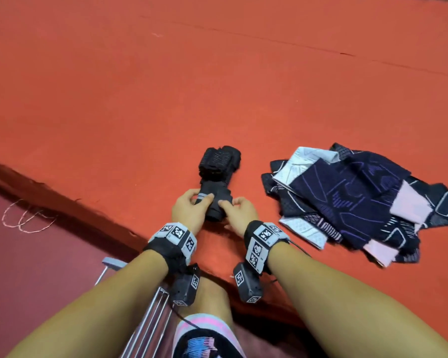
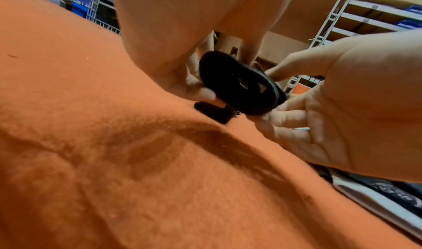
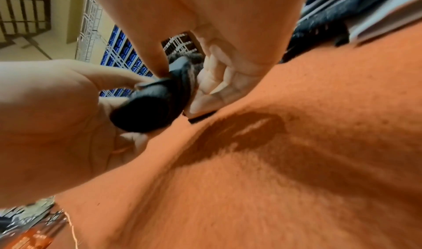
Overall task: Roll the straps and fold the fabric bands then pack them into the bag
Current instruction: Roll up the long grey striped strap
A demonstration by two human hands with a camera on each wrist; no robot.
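Note:
A black strap roll [image 1: 214,206] sits just above the orange felt, held from both sides. My left hand [image 1: 201,200] pinches its left side, where a grey stripe shows. My right hand [image 1: 229,204] grips its right side with curled fingers. In the left wrist view the strap roll [image 2: 239,86] shows as a wound coil, with a short loose tail [image 2: 214,112] hanging onto the felt. In the right wrist view the strap roll [image 3: 155,106] is pressed between thumbs and fingers. A second black rolled bundle [image 1: 220,164] lies just beyond the hands.
A loose pile of navy, white and pink fabric bands [image 1: 360,202] lies to the right. The orange felt [image 1: 217,86] ends at a frayed edge on the left, above a dark red surface [image 1: 36,254]. A metal frame [image 1: 150,319] stands by my knee.

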